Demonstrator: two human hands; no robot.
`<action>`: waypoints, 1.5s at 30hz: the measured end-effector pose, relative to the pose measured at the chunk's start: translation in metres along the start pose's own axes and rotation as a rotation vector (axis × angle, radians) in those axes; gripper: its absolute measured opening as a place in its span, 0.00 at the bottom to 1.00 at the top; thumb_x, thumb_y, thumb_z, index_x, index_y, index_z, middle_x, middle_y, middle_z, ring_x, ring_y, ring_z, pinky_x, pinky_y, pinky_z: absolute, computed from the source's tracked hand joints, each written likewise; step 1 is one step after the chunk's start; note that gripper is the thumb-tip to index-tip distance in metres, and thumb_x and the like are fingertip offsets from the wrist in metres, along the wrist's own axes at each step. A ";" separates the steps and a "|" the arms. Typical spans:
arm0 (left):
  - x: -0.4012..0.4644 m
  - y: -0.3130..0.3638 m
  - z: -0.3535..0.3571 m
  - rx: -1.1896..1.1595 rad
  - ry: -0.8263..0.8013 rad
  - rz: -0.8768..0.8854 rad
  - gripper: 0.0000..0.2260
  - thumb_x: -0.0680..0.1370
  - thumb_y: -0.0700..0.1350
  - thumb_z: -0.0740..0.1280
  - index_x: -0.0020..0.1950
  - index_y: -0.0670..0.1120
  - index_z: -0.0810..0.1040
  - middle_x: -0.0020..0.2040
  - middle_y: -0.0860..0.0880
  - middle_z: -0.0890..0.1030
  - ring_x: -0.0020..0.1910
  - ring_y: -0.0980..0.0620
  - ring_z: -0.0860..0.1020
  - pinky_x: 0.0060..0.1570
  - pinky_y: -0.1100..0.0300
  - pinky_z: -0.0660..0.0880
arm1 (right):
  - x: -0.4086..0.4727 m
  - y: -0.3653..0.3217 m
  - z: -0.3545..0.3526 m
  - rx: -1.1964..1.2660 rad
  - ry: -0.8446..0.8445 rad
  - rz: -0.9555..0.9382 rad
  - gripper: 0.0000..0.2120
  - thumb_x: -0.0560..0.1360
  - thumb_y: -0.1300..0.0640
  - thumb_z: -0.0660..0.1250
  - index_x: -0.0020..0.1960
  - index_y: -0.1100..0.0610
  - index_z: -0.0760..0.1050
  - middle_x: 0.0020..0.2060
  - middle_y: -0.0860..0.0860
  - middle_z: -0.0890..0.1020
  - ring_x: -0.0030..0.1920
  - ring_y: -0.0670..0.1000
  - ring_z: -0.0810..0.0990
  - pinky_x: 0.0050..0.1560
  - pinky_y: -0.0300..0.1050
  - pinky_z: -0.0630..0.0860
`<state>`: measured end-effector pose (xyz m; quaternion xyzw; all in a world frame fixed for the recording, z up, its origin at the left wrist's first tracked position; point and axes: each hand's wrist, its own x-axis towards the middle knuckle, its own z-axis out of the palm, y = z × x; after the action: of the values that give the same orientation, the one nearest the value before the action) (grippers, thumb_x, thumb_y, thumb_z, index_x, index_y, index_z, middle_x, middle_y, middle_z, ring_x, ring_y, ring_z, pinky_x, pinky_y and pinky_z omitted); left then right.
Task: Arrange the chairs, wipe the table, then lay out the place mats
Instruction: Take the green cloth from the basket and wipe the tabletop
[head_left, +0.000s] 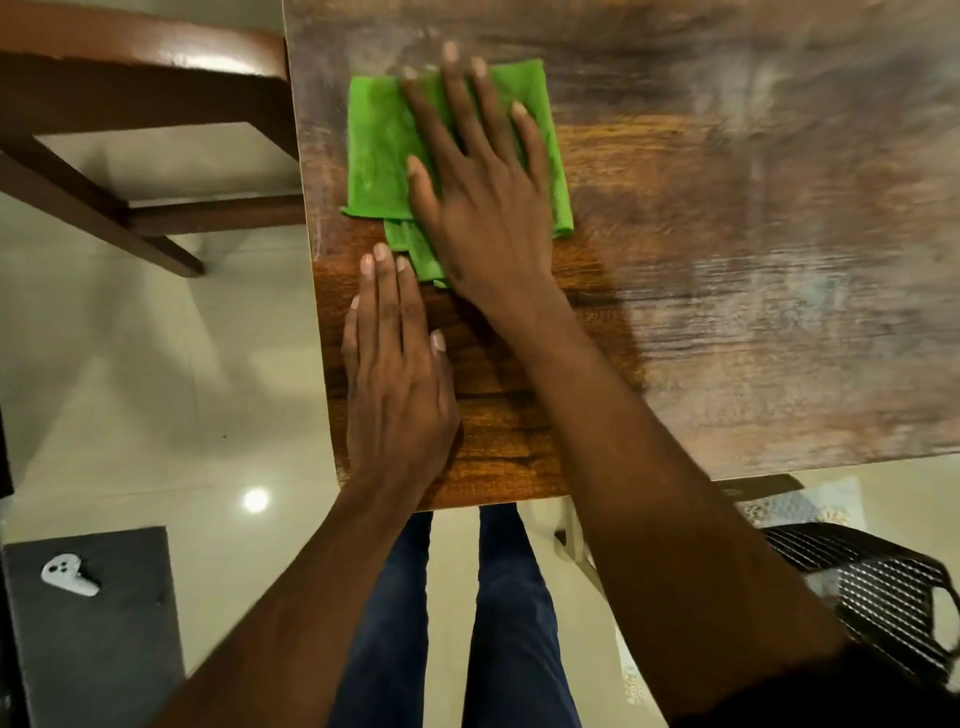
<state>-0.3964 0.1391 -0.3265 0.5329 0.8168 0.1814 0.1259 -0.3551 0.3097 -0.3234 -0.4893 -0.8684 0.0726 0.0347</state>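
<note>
While wiping stood in hand, pressed flat with the right hand (483, 208), grip wide, on the green cloth (384, 150) at upper centre. Braced by the left hand (397, 384), likewise spread and holding nothing, on the counter (727, 312). Called next, likely, for sweeping rightward.

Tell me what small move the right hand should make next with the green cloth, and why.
Probably slide the green cloth rightward: the right hand presses it flat near the table's left edge, and much tabletop lies to its right.

cloth (379, 150) on table (727, 312), chair (130, 104) left, possibly touching
</note>
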 end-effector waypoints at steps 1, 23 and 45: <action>0.000 0.000 0.000 0.018 -0.001 0.006 0.27 0.88 0.43 0.53 0.86 0.37 0.53 0.87 0.40 0.54 0.87 0.44 0.51 0.85 0.46 0.51 | -0.017 0.012 -0.003 -0.005 0.016 0.046 0.29 0.87 0.42 0.45 0.87 0.46 0.53 0.86 0.52 0.54 0.86 0.52 0.51 0.84 0.56 0.52; 0.002 0.005 0.004 0.182 -0.024 0.021 0.26 0.89 0.47 0.48 0.86 0.38 0.51 0.87 0.39 0.52 0.87 0.42 0.49 0.85 0.46 0.49 | -0.098 0.106 -0.022 -0.024 -0.005 0.209 0.28 0.88 0.44 0.46 0.87 0.46 0.50 0.87 0.52 0.51 0.87 0.52 0.48 0.84 0.56 0.52; 0.000 0.074 0.004 -0.059 -0.049 0.087 0.26 0.89 0.50 0.50 0.87 0.44 0.56 0.87 0.46 0.54 0.87 0.51 0.50 0.85 0.49 0.48 | -0.246 0.099 -0.028 0.031 -0.095 0.256 0.31 0.87 0.43 0.51 0.87 0.48 0.46 0.87 0.49 0.46 0.87 0.50 0.44 0.84 0.60 0.54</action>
<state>-0.3342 0.1668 -0.2985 0.5682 0.7839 0.1975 0.1535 -0.1397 0.1523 -0.3095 -0.5915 -0.7983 0.1126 -0.0084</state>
